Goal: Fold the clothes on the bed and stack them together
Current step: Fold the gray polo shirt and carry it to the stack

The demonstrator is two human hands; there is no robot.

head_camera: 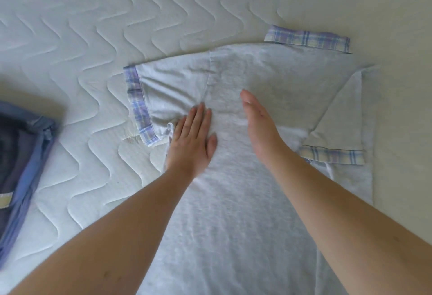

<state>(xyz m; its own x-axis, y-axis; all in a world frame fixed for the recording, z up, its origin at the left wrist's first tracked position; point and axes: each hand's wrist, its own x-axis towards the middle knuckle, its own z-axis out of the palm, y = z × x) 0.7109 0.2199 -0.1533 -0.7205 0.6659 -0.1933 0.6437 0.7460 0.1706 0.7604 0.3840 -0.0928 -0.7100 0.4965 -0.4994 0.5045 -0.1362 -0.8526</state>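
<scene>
A light grey T-shirt point(268, 77) with plaid blue and lilac cuffs and collar lies back-up on the bed. Its right sleeve point(336, 117) is folded inward over the body; its left sleeve point(163, 89) still spreads out to the left. My left hand point(191, 140) presses flat on the shirt near the left armpit, fingers straight. My right hand point(259, 121) stands on its edge on the middle of the shirt, fingers straight and together.
A dark blue folded garment point(21, 154) lies at the left edge of the view. The white quilted mattress point(81, 37) stretches above and to the left of the shirt.
</scene>
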